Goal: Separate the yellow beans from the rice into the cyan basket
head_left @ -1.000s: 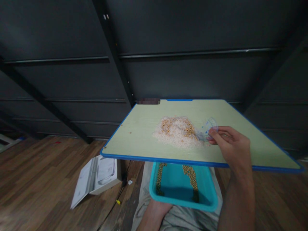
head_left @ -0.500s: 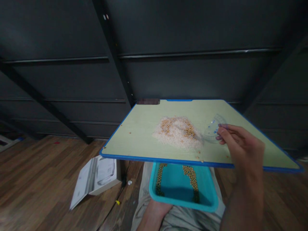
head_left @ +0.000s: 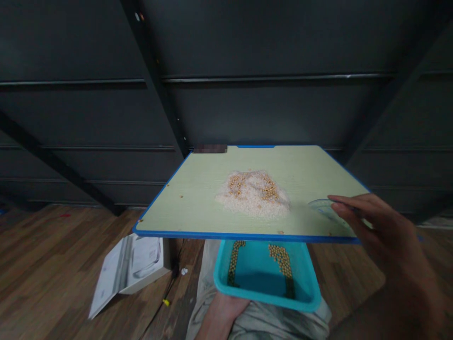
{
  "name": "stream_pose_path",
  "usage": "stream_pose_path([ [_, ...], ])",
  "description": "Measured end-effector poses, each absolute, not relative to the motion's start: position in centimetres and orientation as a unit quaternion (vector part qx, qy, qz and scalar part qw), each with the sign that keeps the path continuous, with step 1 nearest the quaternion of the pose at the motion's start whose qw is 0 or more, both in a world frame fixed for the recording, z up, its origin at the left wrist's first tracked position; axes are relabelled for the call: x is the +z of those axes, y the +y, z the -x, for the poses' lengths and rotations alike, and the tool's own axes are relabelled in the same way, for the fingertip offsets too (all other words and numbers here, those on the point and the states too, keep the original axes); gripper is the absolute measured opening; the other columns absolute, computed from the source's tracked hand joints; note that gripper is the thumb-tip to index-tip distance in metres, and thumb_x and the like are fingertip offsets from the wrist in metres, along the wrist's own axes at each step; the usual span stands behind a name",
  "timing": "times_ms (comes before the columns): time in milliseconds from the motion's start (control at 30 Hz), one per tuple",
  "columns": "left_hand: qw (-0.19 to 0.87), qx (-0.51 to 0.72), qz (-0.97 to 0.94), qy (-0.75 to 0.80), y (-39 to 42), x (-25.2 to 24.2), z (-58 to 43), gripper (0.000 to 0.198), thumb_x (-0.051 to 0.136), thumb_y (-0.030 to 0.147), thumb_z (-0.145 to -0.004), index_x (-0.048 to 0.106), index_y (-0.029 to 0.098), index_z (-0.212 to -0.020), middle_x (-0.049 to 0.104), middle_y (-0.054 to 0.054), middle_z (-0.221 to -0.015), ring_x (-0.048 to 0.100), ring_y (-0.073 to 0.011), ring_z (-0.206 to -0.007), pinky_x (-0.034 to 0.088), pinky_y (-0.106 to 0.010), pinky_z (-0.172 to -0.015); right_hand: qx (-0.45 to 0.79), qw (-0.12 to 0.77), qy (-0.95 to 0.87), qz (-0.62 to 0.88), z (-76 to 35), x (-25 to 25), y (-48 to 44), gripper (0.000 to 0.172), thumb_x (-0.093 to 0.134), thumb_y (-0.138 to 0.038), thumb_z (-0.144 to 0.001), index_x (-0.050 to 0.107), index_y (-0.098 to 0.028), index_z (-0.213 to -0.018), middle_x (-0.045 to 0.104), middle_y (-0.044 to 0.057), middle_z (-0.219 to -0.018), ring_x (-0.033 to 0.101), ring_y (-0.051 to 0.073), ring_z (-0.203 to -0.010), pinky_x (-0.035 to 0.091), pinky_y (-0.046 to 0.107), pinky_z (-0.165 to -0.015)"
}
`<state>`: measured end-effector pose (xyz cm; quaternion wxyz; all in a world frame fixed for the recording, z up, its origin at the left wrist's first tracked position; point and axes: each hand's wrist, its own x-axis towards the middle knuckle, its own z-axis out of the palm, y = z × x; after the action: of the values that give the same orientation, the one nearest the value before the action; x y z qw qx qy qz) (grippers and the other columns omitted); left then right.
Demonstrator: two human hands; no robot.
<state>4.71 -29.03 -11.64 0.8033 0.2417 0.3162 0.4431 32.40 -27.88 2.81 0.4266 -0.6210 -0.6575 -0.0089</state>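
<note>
In my right hand [head_left: 368, 215], pinched between thumb and fingers, is a clear plastic protractor [head_left: 323, 204] with blue marks, tilted nearly edge-on over the right side of the board. To its left, apart from it, lies a pile of white rice grains [head_left: 260, 208] mixed with yellow soybeans [head_left: 269, 188]. Below the board's front edge a turquoise tray [head_left: 267, 300] rests on my lap, with soybeans [head_left: 281, 259] along its left and right sides. My left hand [head_left: 231, 304] is at the tray's near left underside; its fingers are hidden beneath it.
The pale green board [head_left: 198, 174] has a blue rim and a few stray beans. A dark panelled wall [head_left: 269, 108] stands behind it. On the wooden floor at left are an opened white box [head_left: 148, 257] and a black cable [head_left: 155, 316].
My right hand has moved right and away from the pile, with the protractor turned from facing me to nearly edge-on. My view has shifted slightly right; the left hand stays under the tray.
</note>
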Motion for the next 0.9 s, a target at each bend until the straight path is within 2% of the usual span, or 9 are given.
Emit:
stream_pose_path([
  [100, 0.849, 0.421, -0.134, 0.291, -29.1, -11.0, -5.0, 0.047, 0.075, 0.059, -0.062, 0.075, 0.029, -0.098, 0.081, 0.0, -0.096, 0.064, -0.0318, -0.115, 0.034, -0.05, -0.116, 0.027, 0.436, -0.672, 0.597, -31.9, 2.8, -27.7, 0.022, 0.059, -0.042, -0.09, 0.074, -0.026, -0.095, 0.071, 0.006, -0.096, 0.065, 0.024, -0.087, 0.05, 0.039, -0.076],
  [233, 0.855, 0.402, -0.121, 0.303, -29.1, -10.7, -5.3, 0.046, 0.082, 0.053, -0.054, 0.076, 0.026, -0.091, 0.082, -0.001, -0.087, 0.065, -0.0317, -0.115, 0.036, -0.049, -0.115, 0.065, 0.43, -0.693, 0.575, -31.5, 2.7, -27.3, 0.019, 0.061, -0.039, -0.09, 0.074, -0.027, -0.097, 0.07, 0.005, -0.094, 0.065, 0.022, -0.086, 0.05, 0.036, -0.073],
  [367, 0.852, 0.408, -0.135, 0.298, -29.3, -11.6, -5.3, 0.046, 0.079, 0.054, -0.06, 0.075, 0.026, -0.096, 0.082, -0.001, -0.09, 0.064, -0.0296, -0.116, 0.036, -0.049, -0.114, 0.089, 0.421, -0.701, 0.569, -31.0, 2.7, -26.9, 0.019, 0.061, -0.039, -0.09, 0.074, -0.027, -0.098, 0.069, 0.004, -0.091, 0.064, 0.019, -0.083, 0.049, 0.032, -0.067],
  [467, 0.855, 0.402, -0.153, 0.291, -29.4, -12.2, -5.2, 0.048, 0.074, 0.056, -0.065, 0.073, 0.024, -0.101, 0.082, -0.003, -0.091, 0.063, -0.03, -0.118, 0.036, -0.051, -0.114, 0.092, 0.412, -0.711, 0.563, -30.7, 2.6, -26.7, 0.02, 0.061, -0.038, -0.091, 0.074, -0.026, -0.099, 0.069, 0.005, -0.091, 0.064, 0.02, -0.083, 0.048, 0.032, -0.068],
  [700, 0.861, 0.391, -0.14, 0.293, -29.5, -11.2, -5.3, 0.045, 0.08, 0.052, -0.059, 0.076, 0.023, -0.093, 0.082, -0.004, -0.092, 0.061, -0.0313, -0.12, 0.035, -0.05, -0.115, 0.145, 0.398, -0.733, 0.532, -28.8, 3.4, -26.8, 0.018, 0.061, -0.034, -0.092, 0.074, -0.026, -0.099, 0.068, 0.004, -0.087, 0.064, 0.018, -0.081, 0.049, 0.032, -0.069],
  [900, 0.865, 0.386, -0.155, 0.28, -29.0, -11.2, -5.9, 0.042, 0.069, 0.053, -0.071, 0.073, 0.024, -0.101, 0.081, -0.005, -0.097, 0.059, -0.0318, -0.122, 0.035, -0.05, -0.115, 0.16, 0.407, -0.736, 0.516, -27.5, 4.1, -26.9, 0.017, 0.061, -0.033, -0.091, 0.075, -0.028, -0.099, 0.068, 0.004, -0.091, 0.064, 0.019, -0.084, 0.051, 0.031, -0.07],
])
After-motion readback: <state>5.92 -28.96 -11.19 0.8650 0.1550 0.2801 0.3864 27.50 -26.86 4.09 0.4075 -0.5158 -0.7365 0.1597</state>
